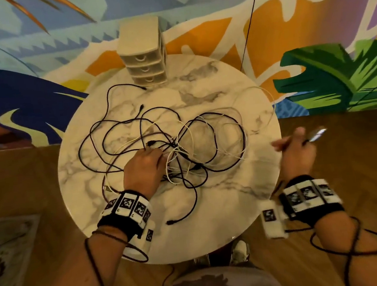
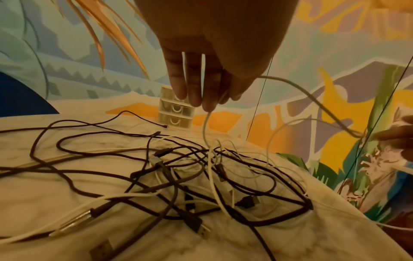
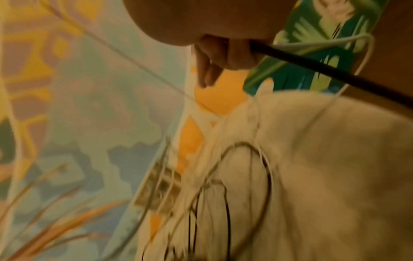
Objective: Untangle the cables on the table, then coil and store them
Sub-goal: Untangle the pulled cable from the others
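A tangle of black and white cables point(image 1: 194, 142) lies across the middle of the round marble table point(image 1: 235, 218). My left hand point(image 1: 147, 163) is down on the tangle's left side. In the left wrist view its fingertips point(image 2: 209, 104) pinch a white cable point(image 2: 204, 127) that rises from the heap. My right hand point(image 1: 297, 149) hovers off the table's right edge, blurred, with a silvery plug point(image 1: 317, 133) sticking out of it. In the right wrist view its fingers point(image 3: 223, 56) curl round a black cable point(image 3: 324, 68), and a white cable point(image 3: 366, 40) loops out beside it.
A small beige three-drawer unit point(image 1: 144, 55) stands at the table's far edge, drawers closed. Loose cable ends lie near the front edge point(image 1: 170, 222) and by the drawers point(image 1: 142, 87). Wooden floor surrounds the table, with a painted mural wall behind.
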Action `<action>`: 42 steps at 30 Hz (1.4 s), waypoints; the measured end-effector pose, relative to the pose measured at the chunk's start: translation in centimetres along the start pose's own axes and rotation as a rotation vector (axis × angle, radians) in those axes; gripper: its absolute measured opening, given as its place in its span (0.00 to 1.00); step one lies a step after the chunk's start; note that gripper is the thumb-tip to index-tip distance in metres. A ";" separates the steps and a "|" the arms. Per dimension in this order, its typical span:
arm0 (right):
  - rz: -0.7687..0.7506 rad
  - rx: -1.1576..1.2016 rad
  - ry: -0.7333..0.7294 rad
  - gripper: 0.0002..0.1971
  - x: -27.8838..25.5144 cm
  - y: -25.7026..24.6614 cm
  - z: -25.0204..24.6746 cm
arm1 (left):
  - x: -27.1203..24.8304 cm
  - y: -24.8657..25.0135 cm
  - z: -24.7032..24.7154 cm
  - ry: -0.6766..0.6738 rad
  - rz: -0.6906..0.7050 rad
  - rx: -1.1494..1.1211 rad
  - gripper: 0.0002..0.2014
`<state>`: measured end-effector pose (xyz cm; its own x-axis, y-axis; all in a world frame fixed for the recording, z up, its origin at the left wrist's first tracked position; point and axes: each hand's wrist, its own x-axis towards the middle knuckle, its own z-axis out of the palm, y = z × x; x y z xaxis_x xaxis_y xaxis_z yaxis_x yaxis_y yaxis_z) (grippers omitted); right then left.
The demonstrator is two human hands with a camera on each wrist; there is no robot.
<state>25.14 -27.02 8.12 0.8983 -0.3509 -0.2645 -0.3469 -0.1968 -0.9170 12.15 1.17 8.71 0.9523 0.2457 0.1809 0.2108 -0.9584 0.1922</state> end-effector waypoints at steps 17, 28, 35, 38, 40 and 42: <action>-0.069 -0.080 -0.823 0.26 -7.9 -2.1 5.3 | -2.0 6.3 2.7 -0.253 -0.005 -0.084 0.10; -0.089 0.171 -0.634 0.29 -4.9 -2.4 2.3 | 3.9 0.4 1.0 -0.304 -0.088 -0.061 0.12; -0.088 0.083 -0.669 0.29 -4.9 -2.2 0.6 | 0.3 7.3 0.5 -0.789 0.212 -0.124 0.30; -0.058 0.110 -0.668 0.28 -5.3 -2.4 -0.5 | 1.7 12.8 -0.3 -0.657 0.208 -0.383 0.27; -0.055 0.132 -0.648 0.28 -5.0 -2.9 -1.9 | 2.4 15.7 0.3 -0.655 0.219 -0.427 0.16; -0.064 0.160 -0.628 0.28 -4.4 -3.1 -3.4 | 3.1 17.5 0.8 -0.627 0.272 -0.417 0.14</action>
<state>21.39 -28.00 13.15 0.9196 0.2681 -0.2872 -0.2863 -0.0433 -0.9572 18.94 -14.97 11.83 0.9312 -0.2350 -0.2785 -0.0289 -0.8095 0.5864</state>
